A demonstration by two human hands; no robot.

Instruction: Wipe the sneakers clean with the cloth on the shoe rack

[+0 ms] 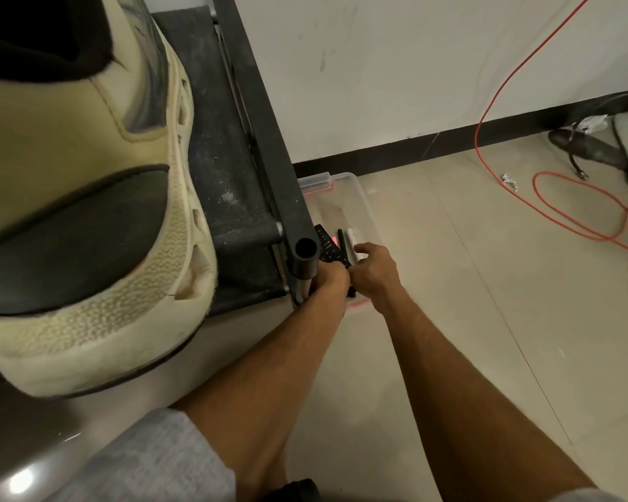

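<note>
— On the shoe rack, how many sneakers?
— One sneaker, cream and black, close to the camera. The picture's left edge cuts it off.
— Hands?
— Two, both reaching into one clear bin just beside the rack's corner post. The left hand, partly hidden by that post, curls round a black buttoned object. The right hand has bent fingers at a white stick; I cannot tell whether it grips.
— Room?
— Open floor to the right, up to one orange cable.
</note>
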